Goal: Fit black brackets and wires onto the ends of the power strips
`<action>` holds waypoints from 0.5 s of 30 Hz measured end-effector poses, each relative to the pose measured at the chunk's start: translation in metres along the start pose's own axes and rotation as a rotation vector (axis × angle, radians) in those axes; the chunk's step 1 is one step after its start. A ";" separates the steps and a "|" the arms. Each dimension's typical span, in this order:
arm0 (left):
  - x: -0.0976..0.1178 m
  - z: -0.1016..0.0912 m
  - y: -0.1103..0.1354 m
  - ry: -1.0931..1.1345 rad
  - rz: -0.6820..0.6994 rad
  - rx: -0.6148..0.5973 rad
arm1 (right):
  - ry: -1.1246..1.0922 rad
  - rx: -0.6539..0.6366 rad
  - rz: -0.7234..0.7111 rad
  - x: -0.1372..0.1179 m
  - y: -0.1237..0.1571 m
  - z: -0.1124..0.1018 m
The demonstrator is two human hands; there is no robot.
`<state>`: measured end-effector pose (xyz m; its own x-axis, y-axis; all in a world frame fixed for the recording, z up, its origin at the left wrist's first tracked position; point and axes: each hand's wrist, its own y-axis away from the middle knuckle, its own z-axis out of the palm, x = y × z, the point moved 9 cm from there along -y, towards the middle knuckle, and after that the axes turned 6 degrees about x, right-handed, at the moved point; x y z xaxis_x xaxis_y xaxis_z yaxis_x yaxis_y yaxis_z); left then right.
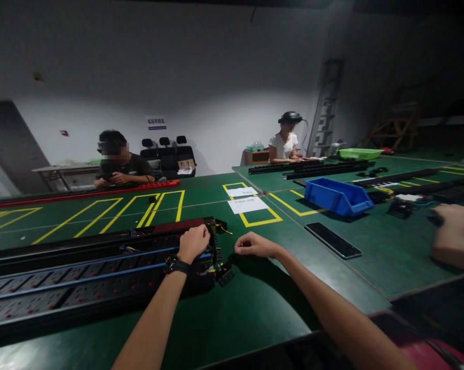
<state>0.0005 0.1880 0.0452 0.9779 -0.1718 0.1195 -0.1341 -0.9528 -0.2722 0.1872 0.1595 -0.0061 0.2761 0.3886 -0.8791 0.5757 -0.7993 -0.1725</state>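
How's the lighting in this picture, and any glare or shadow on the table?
Head view: wall palest around the middle, upper right corner nearly black; head view: pale sheen on the green table, dark shadow just below the right hand.

From here I take my bearings by the blue bin (327, 198) on the green table (289, 300). A dark-screened phone (332, 240) lies just in front of it. Left of the bin, a white sheet (247, 205) rests over a yellow tape outline (263, 223). Beyond the bin, someone in a white T-shirt (284, 148) sits with headgear on, and a bright green tray (359, 153) stands behind it to the right. Far to its left, another person in a dark shirt (137, 167) leans near a red rail (164, 184), and black seats (166, 154) stand under a wall sign (156, 122).
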 end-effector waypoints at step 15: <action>-0.001 0.001 0.002 0.010 -0.007 0.023 | -0.212 -0.169 0.025 -0.022 0.003 0.048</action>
<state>-0.0007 0.1865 0.0435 0.9770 -0.1678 0.1313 -0.1234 -0.9480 -0.2935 0.1459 0.1262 -0.0089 0.1347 0.2512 -0.9585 0.6963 -0.7123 -0.0888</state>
